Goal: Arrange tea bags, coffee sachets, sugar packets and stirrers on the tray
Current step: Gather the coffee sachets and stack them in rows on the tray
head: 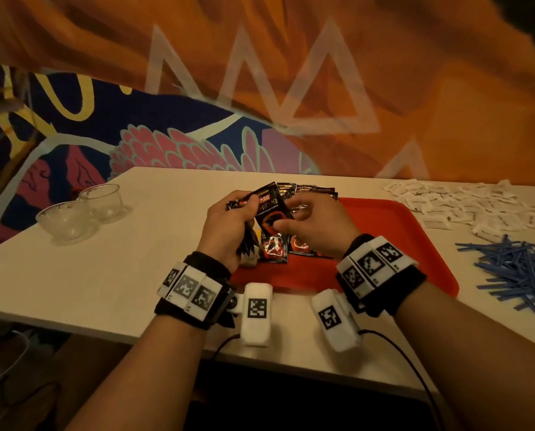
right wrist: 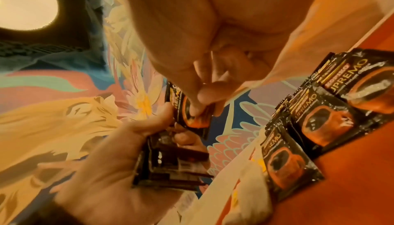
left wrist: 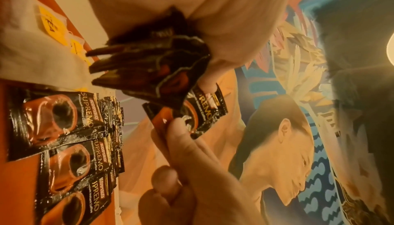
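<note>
setting: white table [head: 104, 275] stood against a painted mural wall; light was warm and dim.
left hand: left hand [head: 228, 225] was curled round a stack [left wrist: 153, 70] of black coffee sachets, held above the tray's left end. Likely served as the supply, so sachets could be dealt one at a time.
right hand: right hand [head: 312, 222] pinched the top sachet [head: 270, 209] between thumb and fingers, still touching the stack. Looked like a peel-off for placing, my read.
tray: red tray [head: 384, 237] held a row of sachets [left wrist: 64, 144], face up and overlapping, which probably kept the labels readable and the row compact. Tea bags [left wrist: 51, 24] with yellow tags lay at its left end, beside the row.
sugar: white packets [head: 465, 206] were loose on the table beyond the tray's far right, not on it.
stirrers: blue stirrers [head: 515, 269] were piled on the table right of the tray, off it.
bowls: two glass bowls [head: 82, 213] sat far left; nothing visible in them.
progress: coffee seemed mid-way; sugar and stirrers not yet done.
</note>
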A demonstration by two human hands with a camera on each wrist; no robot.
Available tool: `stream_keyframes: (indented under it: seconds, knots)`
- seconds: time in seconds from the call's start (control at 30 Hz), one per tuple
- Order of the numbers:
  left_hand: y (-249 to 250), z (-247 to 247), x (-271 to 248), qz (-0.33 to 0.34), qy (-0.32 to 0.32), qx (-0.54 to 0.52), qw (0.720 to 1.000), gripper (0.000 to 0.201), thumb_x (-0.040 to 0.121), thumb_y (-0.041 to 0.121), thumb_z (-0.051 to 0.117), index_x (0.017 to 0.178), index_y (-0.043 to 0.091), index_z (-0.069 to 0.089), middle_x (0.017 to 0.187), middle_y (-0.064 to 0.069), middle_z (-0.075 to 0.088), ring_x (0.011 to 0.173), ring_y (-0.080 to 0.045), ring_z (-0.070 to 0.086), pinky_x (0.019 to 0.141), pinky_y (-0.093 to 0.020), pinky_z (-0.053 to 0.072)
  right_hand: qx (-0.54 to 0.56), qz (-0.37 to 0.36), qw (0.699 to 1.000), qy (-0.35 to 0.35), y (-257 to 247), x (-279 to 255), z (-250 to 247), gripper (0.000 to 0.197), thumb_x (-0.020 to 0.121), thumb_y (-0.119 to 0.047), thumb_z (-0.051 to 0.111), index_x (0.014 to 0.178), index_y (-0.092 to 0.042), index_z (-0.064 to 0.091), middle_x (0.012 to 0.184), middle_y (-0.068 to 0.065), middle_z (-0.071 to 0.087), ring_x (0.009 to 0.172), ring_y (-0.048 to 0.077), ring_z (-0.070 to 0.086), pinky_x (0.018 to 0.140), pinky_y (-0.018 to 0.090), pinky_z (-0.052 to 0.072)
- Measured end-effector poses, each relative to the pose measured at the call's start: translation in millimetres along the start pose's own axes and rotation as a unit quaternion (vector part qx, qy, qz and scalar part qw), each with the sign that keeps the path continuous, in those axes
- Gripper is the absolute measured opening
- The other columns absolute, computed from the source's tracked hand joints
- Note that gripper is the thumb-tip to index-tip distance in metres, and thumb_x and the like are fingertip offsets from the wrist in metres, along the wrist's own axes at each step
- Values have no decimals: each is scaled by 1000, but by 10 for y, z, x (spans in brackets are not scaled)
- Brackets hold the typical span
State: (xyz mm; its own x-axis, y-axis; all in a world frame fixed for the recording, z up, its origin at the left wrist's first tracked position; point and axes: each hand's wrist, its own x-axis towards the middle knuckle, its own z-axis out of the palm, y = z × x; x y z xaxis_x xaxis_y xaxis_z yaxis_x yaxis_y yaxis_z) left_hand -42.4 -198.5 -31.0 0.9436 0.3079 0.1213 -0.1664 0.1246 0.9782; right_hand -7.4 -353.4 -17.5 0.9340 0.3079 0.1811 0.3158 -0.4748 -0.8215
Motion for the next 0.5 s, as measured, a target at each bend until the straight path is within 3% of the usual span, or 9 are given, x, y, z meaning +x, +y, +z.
stream_keyframes:
  seconds: [0.1, 0.17, 0.23, 0.33, 0.4, 0.5]
  knots:
    - [30, 43, -33, -6, -25, 18, 1000, 25, 103, 26, 52, 85, 14, 65, 51, 10, 59, 45, -5, 55, 46, -18, 44, -14, -38, 999, 7, 62, 12, 22, 10, 84, -13, 76, 93, -18, 77, 65, -15, 68, 52, -4, 61, 51, 9, 43]
    - [25, 70, -43, 4, -22, 35, 999, 30, 102, 30, 54, 81, 12, 65, 55, 7, 62, 48, -6, 57, 48, -17, 45, -32, -58, 997, 29, 87, 29, 48, 14, 83, -11, 76, 94, -20, 78, 70, -15, 69, 59, -8, 61, 56, 4, 41]
    - [-4, 97, -33, 7, -6, 36, 999, 29, 101, 22, 55, 77, 7, 64, 58, 3, 63, 51, -6, 60, 49, -15, 45, -51, -69, 995, 45, 90, 38, 71, 18, 83, -11, 76, 98, -19, 79, 84, -8, 74, 72, -4, 62, 65, 4, 41]
    - [-53, 137, -14, -13, 8, 46, 999, 25, 99, 16, 53, 88, -3, 67, 72, -6, 65, 60, -12, 62, 51, -19, 47, -79, -92, 991, 53, 60, 22, 80, 18, 83, -10, 76, 99, -16, 79, 92, -1, 75, 82, 6, 62, 73, 9, 44]
    - [-84, 141, 5, -27, 9, 36, 999, 25, 99, 20, 56, 91, 1, 69, 80, -9, 67, 66, -16, 64, 54, -22, 49, -102, -110, 987, 51, 31, 3, 56, 16, 83, -13, 76, 98, -16, 79, 92, -1, 73, 86, 10, 61, 78, 17, 45]
    - [-74, 129, 16, -51, 9, 0, 999, 30, 99, 34, 58, 77, 14, 65, 62, 5, 67, 56, -9, 65, 52, -21, 49, -139, -86, 986, 14, 63, 13, -18, 13, 86, -20, 75, 97, -18, 79, 87, -1, 68, 75, 7, 54, 69, 20, 42]
